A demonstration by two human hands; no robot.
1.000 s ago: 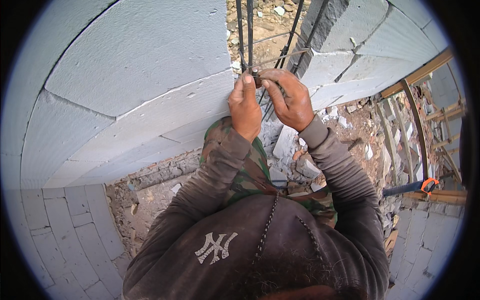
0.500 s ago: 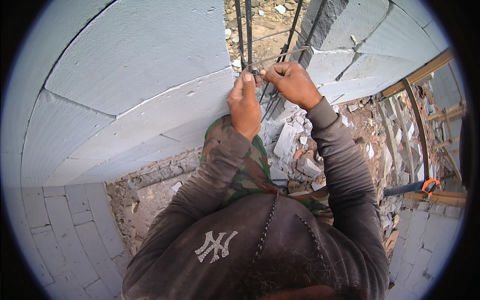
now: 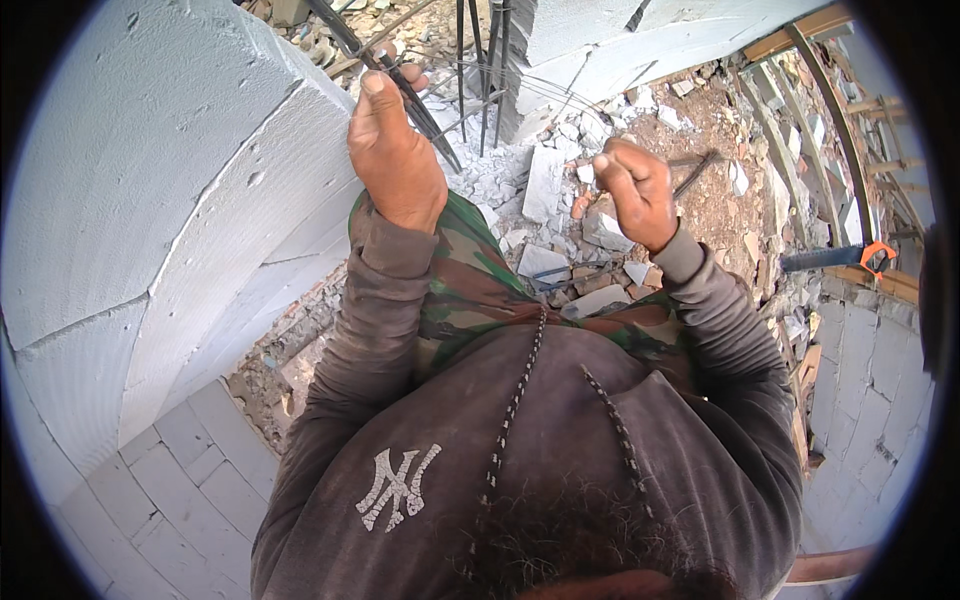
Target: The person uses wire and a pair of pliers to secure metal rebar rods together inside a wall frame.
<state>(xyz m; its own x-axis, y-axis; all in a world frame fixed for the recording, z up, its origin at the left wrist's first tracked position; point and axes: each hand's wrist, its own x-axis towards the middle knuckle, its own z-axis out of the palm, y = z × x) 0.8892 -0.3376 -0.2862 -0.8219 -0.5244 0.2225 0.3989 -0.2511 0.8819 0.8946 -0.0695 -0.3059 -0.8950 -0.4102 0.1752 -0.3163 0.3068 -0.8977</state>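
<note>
My left hand (image 3: 397,165) is at the near corner of the pale block wall, closed around dark steel rebar (image 3: 425,115). The thumb is in front and fingertips show behind the bar. My right hand (image 3: 637,193) is apart from the bars, over the rubble, curled into a fist with the thumb on top; what it holds, if anything, is hidden. Thin wires (image 3: 560,92) arc from the bars toward the right. More upright rebar (image 3: 482,70) stands beside the other block wall. A dark, forked metal piece (image 3: 698,172) shows just beyond my right wrist; I cannot tell whether it touches the hand.
Pale block walls rise at left (image 3: 180,180) and far right (image 3: 620,40). Broken block rubble (image 3: 545,185) covers the ground between them. A handsaw (image 3: 825,257) with an orange-and-black handle lies at right, near wooden boards (image 3: 790,150).
My hands were close together at the bars. The right has drawn away to the right and nearer; the left now grips the rebar. The whole view has shifted.
</note>
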